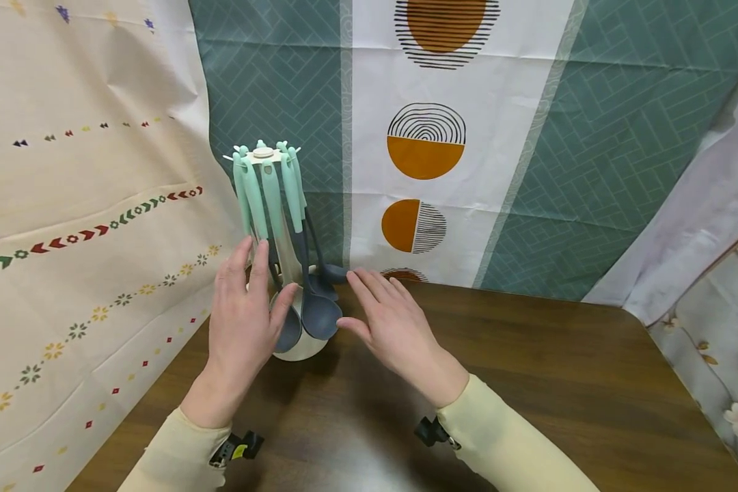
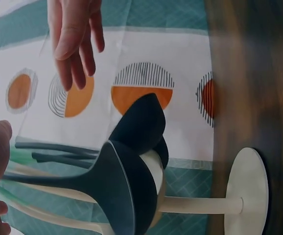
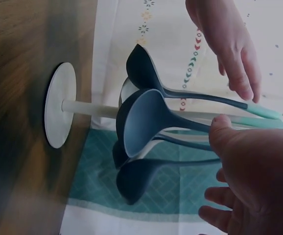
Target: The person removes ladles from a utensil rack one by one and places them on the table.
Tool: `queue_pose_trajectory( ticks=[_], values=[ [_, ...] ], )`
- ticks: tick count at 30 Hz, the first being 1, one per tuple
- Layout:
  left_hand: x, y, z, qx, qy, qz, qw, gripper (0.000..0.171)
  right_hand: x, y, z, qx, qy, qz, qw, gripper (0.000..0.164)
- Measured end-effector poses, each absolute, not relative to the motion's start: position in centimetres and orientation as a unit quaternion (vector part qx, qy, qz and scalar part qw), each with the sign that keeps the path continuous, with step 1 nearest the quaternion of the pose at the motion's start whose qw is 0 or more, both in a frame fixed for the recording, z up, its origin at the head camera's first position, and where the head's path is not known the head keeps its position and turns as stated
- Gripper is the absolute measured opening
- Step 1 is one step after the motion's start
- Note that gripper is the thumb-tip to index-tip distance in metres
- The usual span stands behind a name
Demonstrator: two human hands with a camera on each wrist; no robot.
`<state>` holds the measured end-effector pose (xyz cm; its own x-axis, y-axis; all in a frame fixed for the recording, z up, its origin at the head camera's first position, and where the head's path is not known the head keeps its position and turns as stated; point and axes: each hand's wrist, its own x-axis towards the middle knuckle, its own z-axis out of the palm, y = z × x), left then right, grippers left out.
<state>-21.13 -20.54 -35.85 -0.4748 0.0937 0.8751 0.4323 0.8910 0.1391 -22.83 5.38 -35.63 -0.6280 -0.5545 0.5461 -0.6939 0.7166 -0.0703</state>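
Note:
A utensil stand (image 1: 263, 153) with a cream pole and round base (image 1: 303, 349) stands at the table's back left. Several ladles hang from it by mint-green handles (image 1: 272, 195), their dark blue-grey bowls low around the pole. One ladle (image 1: 322, 316) faces forward; the right wrist view shows its deep bowl (image 3: 145, 123). My left hand (image 1: 241, 321) is held up at the stand's left front, fingers extended. On the right side, my right hand (image 1: 400, 326) has its fingers straight, near the ladle bowls. Neither hand grips anything; whether either touches a ladle I cannot tell.
The stand is on a dark brown wooden table (image 1: 529, 362). Behind it hangs a green and white curtain (image 1: 369, 123) with orange circles; a cream patterned cloth (image 1: 86, 225) hangs close on the left. A flowered cloth (image 1: 728, 355) lies beyond the right edge.

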Motion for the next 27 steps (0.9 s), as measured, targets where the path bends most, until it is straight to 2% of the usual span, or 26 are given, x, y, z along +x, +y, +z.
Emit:
queue_pose_trajectory(
  ticks=[5, 15, 22, 27],
  values=[
    [-21.6, -21.2, -36.2, -0.113, -0.850, -0.225, 0.462, 0.081, -23.5, 4.0, -35.7, 0.361, -0.886, 0.155, 0.245, 0.075],
    [-23.1, -22.8, -35.6, -0.062, -0.861, -0.389, 0.322, 0.082, -25.2, 1.4, -35.5, 0.344, -0.900, 0.176, 0.203, 0.061],
    [-24.3, -23.7, -35.2, -0.078, -0.838, -0.484, 0.239, 0.082, -26.1, -0.2, -35.3, 0.323, -0.909, 0.193, 0.179, 0.050],
    [-24.8, -23.8, -35.4, -0.104, -0.820, -0.523, 0.208, 0.076, -26.7, -1.0, -35.4, 0.319, -0.911, 0.195, 0.174, 0.047]
  ],
)
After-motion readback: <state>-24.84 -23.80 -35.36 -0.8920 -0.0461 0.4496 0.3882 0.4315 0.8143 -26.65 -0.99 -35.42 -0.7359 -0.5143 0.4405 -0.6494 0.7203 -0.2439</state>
